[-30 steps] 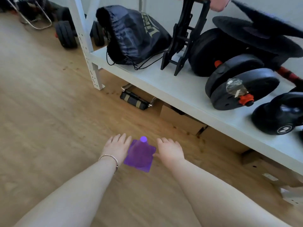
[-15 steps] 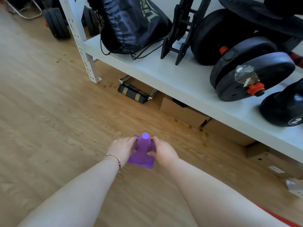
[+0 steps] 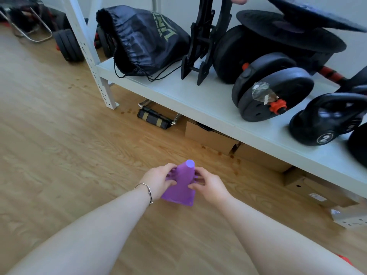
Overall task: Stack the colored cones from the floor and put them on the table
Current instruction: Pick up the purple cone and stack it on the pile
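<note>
A purple cone (image 3: 183, 184) with a square base is held upright just above the wooden floor, in front of the low white shelf (image 3: 198, 100). My left hand (image 3: 158, 180) grips its left side and my right hand (image 3: 210, 185) grips its right side, fingers wrapped around the cone's body. Its tip points up toward the shelf. No other cone shows, apart from a sliver of something red (image 3: 346, 261) at the bottom right edge.
The shelf carries a black drawstring bag (image 3: 143, 40), a black stand (image 3: 204, 44), weight plates and a dumbbell (image 3: 274, 92), and a kettlebell (image 3: 329, 120). Cardboard boxes (image 3: 210, 137) and a small black item (image 3: 155, 118) lie under it. A shelf post (image 3: 93, 62) stands at left.
Both hands went from flat beside the cone on the floor to closing on its sides and lifting it slightly. The view swayed a little.
</note>
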### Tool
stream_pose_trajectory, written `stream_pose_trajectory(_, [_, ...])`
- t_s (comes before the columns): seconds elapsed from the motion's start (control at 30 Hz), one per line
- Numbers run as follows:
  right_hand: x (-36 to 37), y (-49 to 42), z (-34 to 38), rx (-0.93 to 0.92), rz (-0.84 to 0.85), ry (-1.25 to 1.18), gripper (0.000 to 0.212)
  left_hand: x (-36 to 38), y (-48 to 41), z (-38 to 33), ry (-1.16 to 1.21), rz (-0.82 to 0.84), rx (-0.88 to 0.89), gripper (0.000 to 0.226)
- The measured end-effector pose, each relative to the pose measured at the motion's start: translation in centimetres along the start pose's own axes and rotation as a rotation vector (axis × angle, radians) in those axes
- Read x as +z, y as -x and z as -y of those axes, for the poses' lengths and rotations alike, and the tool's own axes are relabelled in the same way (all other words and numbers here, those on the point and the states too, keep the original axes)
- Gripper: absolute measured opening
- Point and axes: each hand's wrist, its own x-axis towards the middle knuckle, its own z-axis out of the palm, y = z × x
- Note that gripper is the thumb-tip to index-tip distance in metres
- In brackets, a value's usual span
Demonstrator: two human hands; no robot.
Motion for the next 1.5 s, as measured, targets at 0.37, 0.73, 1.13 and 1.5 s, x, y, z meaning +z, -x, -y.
stream_pose_trajectory(0.37, [-8.0, 7.8, -0.2, -0.077, -0.041, -0.034, 0.052, 0.8, 4.4, -9.8, 0.139, -0.087, 0.037, 0.045])
stream_pose_trajectory(0.73, [-17.4, 16.3, -2.7, -0.135, -0.166, -0.021, 0.049, 1.5, 6.2, -22.0, 0.008, -0.015, 0.192, 0.038])
stream_pose_trajectory(1.13, [-25.6, 25.1, -9.2, -0.119, -0.25, 0.028, 0.051, 8.4, 8.0, -32.9, -0.01, 0.076, 0.268, 0.043])
stream_pose_trajectory(1.5, [-28.3, 29.8, -17.1, -0.009, -0.284, -0.042, 0.05, 16.9, 8.0, -37.5, 0.019, 0.161, 0.251, 0.049])
